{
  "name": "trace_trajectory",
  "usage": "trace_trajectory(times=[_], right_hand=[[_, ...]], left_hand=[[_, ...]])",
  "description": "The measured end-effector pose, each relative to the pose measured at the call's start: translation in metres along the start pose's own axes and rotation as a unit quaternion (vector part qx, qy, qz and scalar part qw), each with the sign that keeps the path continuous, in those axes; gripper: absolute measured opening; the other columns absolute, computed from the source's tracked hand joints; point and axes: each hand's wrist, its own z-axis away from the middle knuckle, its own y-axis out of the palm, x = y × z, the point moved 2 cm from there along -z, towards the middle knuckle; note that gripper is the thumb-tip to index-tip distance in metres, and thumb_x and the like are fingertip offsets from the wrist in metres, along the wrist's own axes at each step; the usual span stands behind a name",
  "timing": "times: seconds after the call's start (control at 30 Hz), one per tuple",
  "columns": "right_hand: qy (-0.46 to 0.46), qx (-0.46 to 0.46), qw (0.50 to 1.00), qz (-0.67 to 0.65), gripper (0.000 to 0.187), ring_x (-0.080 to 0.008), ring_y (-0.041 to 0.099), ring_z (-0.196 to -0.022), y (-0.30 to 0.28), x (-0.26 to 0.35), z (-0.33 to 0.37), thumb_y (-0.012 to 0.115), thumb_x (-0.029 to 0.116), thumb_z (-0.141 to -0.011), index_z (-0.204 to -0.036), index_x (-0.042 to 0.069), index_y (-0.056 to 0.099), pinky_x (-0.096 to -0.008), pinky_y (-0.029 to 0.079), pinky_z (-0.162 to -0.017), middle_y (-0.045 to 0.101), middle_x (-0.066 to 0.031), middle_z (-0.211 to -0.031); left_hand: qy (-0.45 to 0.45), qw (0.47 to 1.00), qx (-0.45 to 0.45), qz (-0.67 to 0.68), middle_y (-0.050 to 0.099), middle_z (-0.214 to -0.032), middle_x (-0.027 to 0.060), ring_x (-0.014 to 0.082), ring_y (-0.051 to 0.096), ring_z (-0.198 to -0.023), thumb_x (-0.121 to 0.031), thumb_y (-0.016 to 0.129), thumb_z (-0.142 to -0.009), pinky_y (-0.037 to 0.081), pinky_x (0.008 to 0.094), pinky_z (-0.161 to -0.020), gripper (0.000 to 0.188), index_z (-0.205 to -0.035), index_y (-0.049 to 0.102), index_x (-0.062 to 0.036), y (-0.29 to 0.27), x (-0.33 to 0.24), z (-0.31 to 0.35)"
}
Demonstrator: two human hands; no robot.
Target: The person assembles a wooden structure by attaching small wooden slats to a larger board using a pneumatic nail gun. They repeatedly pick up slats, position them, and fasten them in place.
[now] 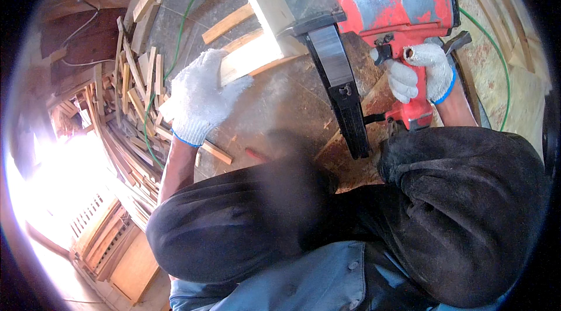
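Observation:
My right hand [429,71], in a white knit glove, is wrapped round the handle of a worn red and grey nail gun [403,7]. The gun's black magazine slants down toward my knees, and its nose lies at the edge of a pale upright board [263,1]; whether they touch I cannot tell. That board meets a shorter wooden piece [251,61] at a corner. My left hand [201,97], gloved too, grips the shorter piece at its left end, thumb along the near side.
Loose wood strips [137,89] are heaped on the left. A green air hose [182,24] runs over the floor there and another stretch passes at right. Sheets of pale wood [485,59] lie on the right. A small red object [256,154] sits near my knees.

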Motion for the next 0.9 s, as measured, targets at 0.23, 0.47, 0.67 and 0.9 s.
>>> trace_trajectory(times=[0.23,0.47,0.67,0.9], right_hand=[[0.001,-0.057,0.998,-0.014,0.058,-0.02,0.054,-0.046,-0.001,0.0,-0.003,0.067,0.032,-0.092,-0.131,-0.009,0.055,-0.0379,0.047,-0.047,0.05,-0.0031,-0.061],[0.026,-0.156,0.987,0.003,0.03,-0.0213,0.053,-0.047,-0.024,-0.014,-0.001,0.059,0.027,-0.098,-0.114,0.001,0.06,-0.0373,0.046,-0.048,0.052,-0.0048,-0.063],[0.083,-0.255,0.963,0.036,0.019,-0.0188,0.054,-0.049,-0.063,-0.029,-0.008,0.057,0.027,-0.101,-0.091,0.011,0.056,-0.0359,0.047,-0.047,0.054,-0.0035,-0.064],[0.075,-0.265,0.96,-0.053,0.019,-0.0164,0.053,-0.048,-0.092,-0.037,-0.006,0.059,0.028,-0.101,-0.093,0.011,0.057,-0.0343,0.049,-0.047,0.055,-0.0027,-0.064]], left_hand=[[-0.029,0.998,0.043,-0.022,0.071,-0.1,0.0179,0.0383,0.07,-0.095,-0.04,0.082,-0.082,0.055,0.0462,-0.083,0.055,-0.121,0.066,-0.004,-0.01,-0.011,-0.006],[-0.003,0.999,-0.006,-0.047,0.066,-0.12,0.0183,0.0368,0.065,-0.112,-0.02,0.081,-0.078,0.052,0.0456,-0.094,0.06,-0.133,0.06,-0.0077,-0.005,-0.004,0.002],[-0.021,0.996,-0.071,-0.046,0.071,-0.116,0.0182,0.0341,0.072,-0.103,-0.006,0.074,-0.081,0.057,0.0422,-0.09,0.055,-0.135,0.063,-0.0056,-0.052,0.014,0.006],[-0.09,0.993,-0.028,0.07,0.073,-0.099,0.01,0.0114,0.066,-0.087,-0.018,0.07,-0.094,0.054,0.0302,-0.079,0.041,-0.132,0.068,-0.002,-0.101,0.056,-0.039]])
